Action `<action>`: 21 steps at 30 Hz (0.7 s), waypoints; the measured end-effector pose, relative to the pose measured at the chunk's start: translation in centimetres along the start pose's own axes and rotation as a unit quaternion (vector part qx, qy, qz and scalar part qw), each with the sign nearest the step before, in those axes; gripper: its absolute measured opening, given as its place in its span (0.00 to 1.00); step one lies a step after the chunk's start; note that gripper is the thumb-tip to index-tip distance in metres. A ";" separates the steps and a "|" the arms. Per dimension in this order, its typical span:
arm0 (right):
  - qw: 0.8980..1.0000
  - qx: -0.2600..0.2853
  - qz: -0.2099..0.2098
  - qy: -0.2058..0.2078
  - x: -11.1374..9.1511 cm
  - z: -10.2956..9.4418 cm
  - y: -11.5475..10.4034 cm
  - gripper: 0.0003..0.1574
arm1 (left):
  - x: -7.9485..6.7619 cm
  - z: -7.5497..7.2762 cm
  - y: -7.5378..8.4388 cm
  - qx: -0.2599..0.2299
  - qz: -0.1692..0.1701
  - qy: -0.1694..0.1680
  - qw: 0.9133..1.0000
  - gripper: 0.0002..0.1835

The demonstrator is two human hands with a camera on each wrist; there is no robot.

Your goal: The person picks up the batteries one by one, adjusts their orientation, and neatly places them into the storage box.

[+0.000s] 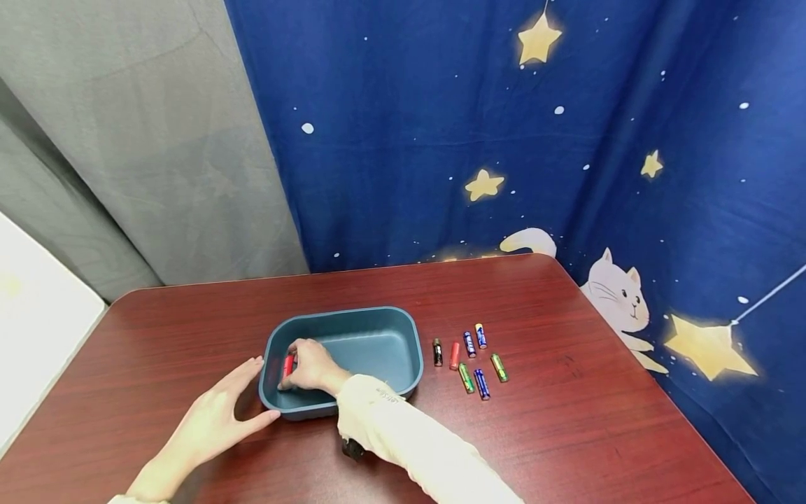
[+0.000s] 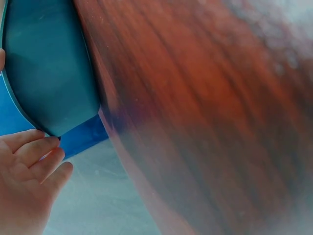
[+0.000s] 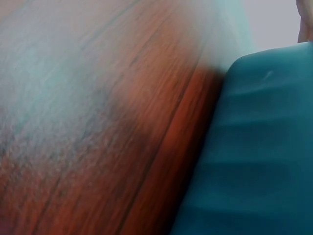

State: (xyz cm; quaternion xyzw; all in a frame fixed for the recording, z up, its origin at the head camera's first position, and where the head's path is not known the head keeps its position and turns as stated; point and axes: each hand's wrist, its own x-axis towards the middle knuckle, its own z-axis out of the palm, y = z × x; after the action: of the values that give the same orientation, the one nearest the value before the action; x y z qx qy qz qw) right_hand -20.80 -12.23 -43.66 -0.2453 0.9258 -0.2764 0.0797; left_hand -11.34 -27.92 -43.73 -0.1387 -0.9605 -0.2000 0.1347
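A blue-grey plastic bin (image 1: 376, 353) rests on the table. My right hand (image 1: 313, 365) reaches over its near side and pinches a red battery (image 1: 288, 365) at the left end, thumb and fingers at the battery's two ends. My left hand (image 1: 213, 414) lies around the bin's left end, fingers fairly straight, with fingertips at the left rim and thumb at the near corner. In the left wrist view, the fingers of that hand (image 2: 29, 166) meet the rim of the bin (image 2: 49, 63). The right wrist view holds mostly the bin's ribbed outer wall (image 3: 254, 147).
Right of the bin lie several loose batteries: a black one (image 1: 437, 353), a red one (image 1: 455, 355), blue ones such as this battery (image 1: 481, 384), and green ones such as this battery (image 1: 499, 367). The reddish-brown table (image 1: 585, 406) ends at a starry blue curtain (image 1: 409, 140).
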 end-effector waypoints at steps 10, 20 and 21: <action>0.995 0.096 -0.008 -0.004 -0.8 -2.2 0.3 0.40 | 0.1 -0.1 0.1 -0.005 -0.004 -0.007 1.000 0.45; 0.978 0.201 -0.056 -0.018 -3.2 -5.9 1.1 0.38 | 0.0 -0.2 0.2 -0.006 -0.011 -0.012 1.000 0.45; 0.975 0.211 -0.060 -0.017 -3.4 -6.3 1.3 0.38 | 0.0 -0.3 0.3 -0.006 -0.012 -0.016 1.000 0.45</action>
State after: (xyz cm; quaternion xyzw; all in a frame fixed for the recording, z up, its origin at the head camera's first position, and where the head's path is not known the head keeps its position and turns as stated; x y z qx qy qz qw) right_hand -20.13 -6.60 -39.05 -0.2825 0.8287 -0.4658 0.1287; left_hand -11.22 -27.81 -43.38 -0.1307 -0.9629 -0.2054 0.1163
